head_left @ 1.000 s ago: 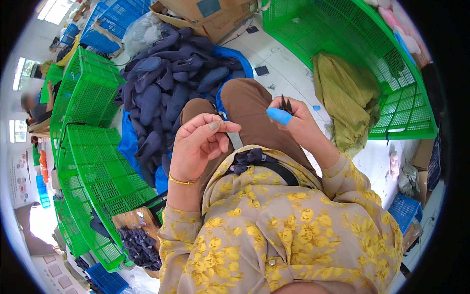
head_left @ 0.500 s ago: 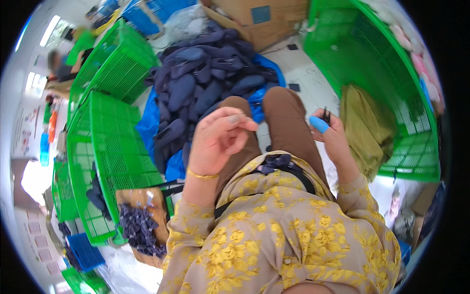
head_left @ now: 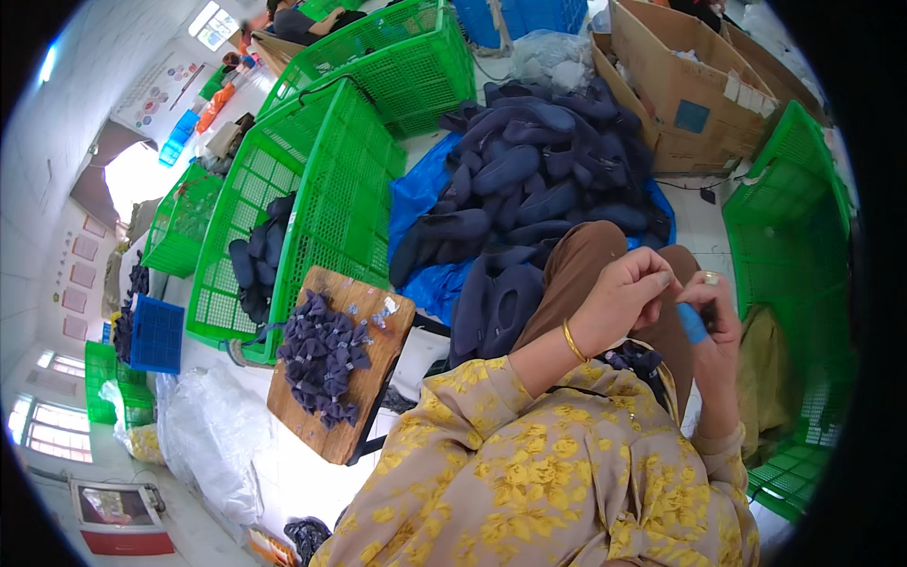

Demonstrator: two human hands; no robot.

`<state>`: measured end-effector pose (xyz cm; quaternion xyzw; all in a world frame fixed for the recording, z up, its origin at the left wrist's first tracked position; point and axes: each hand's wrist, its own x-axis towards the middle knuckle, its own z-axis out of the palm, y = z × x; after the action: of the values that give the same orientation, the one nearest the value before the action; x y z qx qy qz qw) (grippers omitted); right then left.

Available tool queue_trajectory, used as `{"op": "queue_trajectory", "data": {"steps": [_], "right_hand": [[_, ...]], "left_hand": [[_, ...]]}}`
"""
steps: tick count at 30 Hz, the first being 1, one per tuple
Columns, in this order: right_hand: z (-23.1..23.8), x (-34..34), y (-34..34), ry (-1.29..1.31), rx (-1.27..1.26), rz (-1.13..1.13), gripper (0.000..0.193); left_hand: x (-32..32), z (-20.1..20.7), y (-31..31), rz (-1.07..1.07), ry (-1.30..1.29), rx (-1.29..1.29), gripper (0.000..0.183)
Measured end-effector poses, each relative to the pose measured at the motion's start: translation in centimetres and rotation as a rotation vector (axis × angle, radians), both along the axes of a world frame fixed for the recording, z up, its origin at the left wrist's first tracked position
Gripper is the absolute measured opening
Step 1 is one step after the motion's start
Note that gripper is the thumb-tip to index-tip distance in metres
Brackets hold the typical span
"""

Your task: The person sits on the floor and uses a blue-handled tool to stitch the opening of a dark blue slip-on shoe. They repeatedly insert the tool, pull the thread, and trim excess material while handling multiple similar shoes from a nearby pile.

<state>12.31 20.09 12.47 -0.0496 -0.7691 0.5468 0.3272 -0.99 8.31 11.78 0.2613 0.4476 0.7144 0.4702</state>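
My left hand (head_left: 619, 300), with a gold bangle at the wrist, is raised over my lap with thumb and forefinger pinched; whatever they hold is too small to make out. Close beside it, almost touching, my right hand (head_left: 715, 331) is curled, with a blue cover on the thumb and a ring on a finger. A small dark two-pronged tool showed in that hand a moment earlier; now it is mostly hidden by the fingers. Dark blue fabric bows (head_left: 635, 361) lie at my waist. More bows (head_left: 321, 359) are heaped on a wooden board (head_left: 387, 317) to my left.
Ahead, navy fabric shoes (head_left: 539, 180) are piled on a blue sheet (head_left: 413, 203). Green crates (head_left: 354, 189) stand on the left, another green crate (head_left: 789, 217) with olive cloth (head_left: 763, 378) on the right. A cardboard box (head_left: 699, 104) stands behind the pile. A person (head_left: 298, 21) sits far off.
My view has swung left, bringing the board of bows further in. My hands have come together from apart, and the dark tool in my right hand has become mostly hidden.
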Motion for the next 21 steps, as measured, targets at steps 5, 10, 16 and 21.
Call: {"op": "queue_trajectory", "data": {"steps": [5,10,16,21], "right_hand": [[-1.0,-0.4,-0.3,-0.034,-0.081,-0.027,0.015],[-0.5,0.4,-0.7,-0.072,-0.174,0.013,0.014],[1.6,3.0,0.1,-0.134,-0.012,-0.177,0.020],[12.5,8.9,3.0,0.520,0.328,-0.512,0.023]], "left_hand": [[1.4,0.1,0.3,-0.008,-0.096,-0.071,0.015],[1.9,-0.7,-0.4,-0.004,-0.060,-0.081,0.015],[2.1,-1.7,-0.5,-0.047,-0.172,0.006,0.007],[1.4,-2.1,-1.7,0.034,-0.158,-0.052,0.006]]}}
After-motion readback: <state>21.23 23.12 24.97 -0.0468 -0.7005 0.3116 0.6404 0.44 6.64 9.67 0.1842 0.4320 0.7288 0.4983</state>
